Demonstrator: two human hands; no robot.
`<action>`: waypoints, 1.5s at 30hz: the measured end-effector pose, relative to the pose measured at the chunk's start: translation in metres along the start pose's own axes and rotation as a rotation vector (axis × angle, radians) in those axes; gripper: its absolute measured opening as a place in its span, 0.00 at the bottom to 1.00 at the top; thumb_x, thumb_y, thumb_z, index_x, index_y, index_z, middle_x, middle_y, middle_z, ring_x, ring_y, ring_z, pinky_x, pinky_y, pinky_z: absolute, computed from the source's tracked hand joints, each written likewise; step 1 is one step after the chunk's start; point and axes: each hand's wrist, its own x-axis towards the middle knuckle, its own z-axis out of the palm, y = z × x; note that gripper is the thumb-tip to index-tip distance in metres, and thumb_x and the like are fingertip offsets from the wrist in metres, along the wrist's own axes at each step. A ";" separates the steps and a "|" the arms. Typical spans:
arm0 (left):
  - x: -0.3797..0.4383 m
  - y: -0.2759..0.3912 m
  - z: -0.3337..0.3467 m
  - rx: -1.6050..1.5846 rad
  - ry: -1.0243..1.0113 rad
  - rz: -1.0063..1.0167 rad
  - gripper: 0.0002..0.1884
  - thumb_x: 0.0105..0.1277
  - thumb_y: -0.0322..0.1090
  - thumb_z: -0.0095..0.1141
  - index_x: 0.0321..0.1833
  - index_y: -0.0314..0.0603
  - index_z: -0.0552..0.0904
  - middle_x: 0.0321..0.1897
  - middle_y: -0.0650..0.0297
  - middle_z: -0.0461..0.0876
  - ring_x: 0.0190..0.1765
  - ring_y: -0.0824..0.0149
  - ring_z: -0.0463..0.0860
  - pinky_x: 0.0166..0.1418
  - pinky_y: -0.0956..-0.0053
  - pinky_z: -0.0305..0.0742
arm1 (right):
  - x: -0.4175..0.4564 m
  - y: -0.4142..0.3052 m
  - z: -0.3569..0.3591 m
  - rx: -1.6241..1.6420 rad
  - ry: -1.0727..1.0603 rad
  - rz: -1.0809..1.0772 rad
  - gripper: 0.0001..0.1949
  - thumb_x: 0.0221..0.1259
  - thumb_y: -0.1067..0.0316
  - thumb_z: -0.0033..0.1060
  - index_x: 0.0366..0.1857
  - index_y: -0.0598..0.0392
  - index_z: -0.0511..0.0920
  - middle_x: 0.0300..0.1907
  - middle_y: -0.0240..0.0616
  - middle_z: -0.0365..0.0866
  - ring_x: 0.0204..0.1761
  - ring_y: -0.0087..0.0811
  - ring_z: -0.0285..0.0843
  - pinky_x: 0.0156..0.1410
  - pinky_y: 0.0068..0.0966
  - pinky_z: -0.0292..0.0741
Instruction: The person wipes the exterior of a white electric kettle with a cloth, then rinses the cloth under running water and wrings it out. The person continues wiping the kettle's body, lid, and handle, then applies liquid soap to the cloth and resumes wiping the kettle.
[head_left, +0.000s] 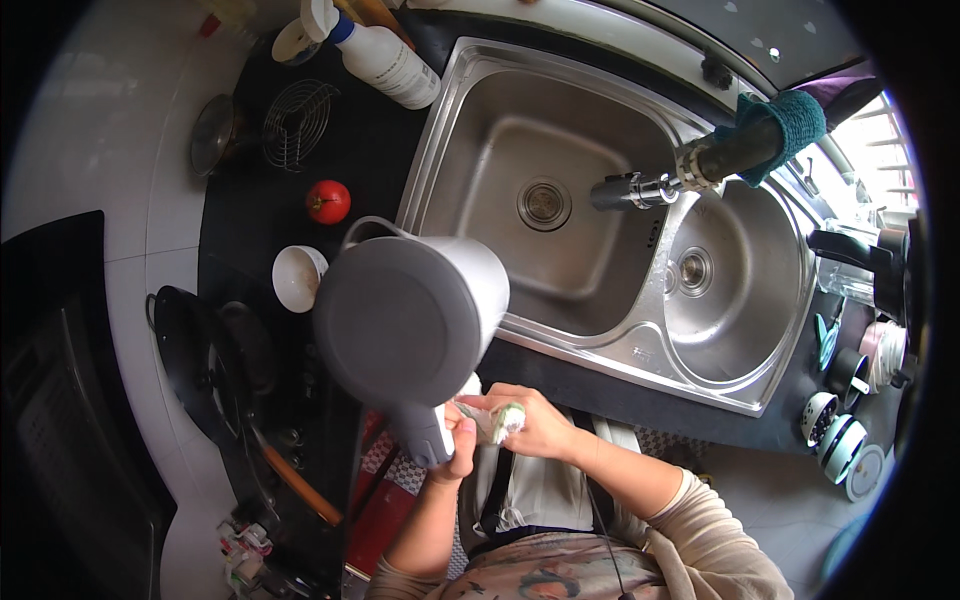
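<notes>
My left hand grips the handle of an electric kettle, which has a flat grey lid and a white body. The kettle is held up over the counter, its lid towards me and its spout side pointing at the back. My right hand is closed on a bunched white and green cloth close beside the handle. Part of the cloth and the lower side of the kettle are hidden from view.
A double steel sink with a black faucet lies ahead. On the left counter are a tomato, a white bowl, a wire rack, a spray bottle and a wok. Cups stand at right.
</notes>
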 end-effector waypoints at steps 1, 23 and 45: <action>-0.003 -0.001 -0.001 0.042 -0.039 0.027 0.04 0.61 0.29 0.49 0.34 0.36 0.71 0.29 0.62 0.72 0.35 0.67 0.71 0.42 0.73 0.67 | 0.001 0.000 -0.005 -0.122 -0.022 -0.041 0.30 0.39 0.73 0.62 0.56 0.45 0.79 0.32 0.40 0.74 0.36 0.42 0.76 0.43 0.35 0.72; -0.006 -0.011 -0.002 0.105 -0.068 0.109 0.07 0.57 0.27 0.44 0.36 0.32 0.72 0.30 0.58 0.72 0.35 0.64 0.72 0.44 0.71 0.70 | 0.006 0.020 0.003 -0.314 0.260 -0.135 0.37 0.32 0.73 0.67 0.60 0.46 0.74 0.32 0.34 0.71 0.37 0.36 0.71 0.40 0.32 0.65; -0.009 -0.002 0.004 0.134 0.115 -0.006 0.04 0.53 0.25 0.46 0.24 0.39 0.66 0.17 0.67 0.65 0.23 0.70 0.65 0.29 0.75 0.61 | 0.030 -0.037 -0.017 -1.195 -0.252 -0.159 0.14 0.54 0.62 0.55 0.45 0.46 0.79 0.33 0.35 0.79 0.30 0.31 0.76 0.34 0.30 0.64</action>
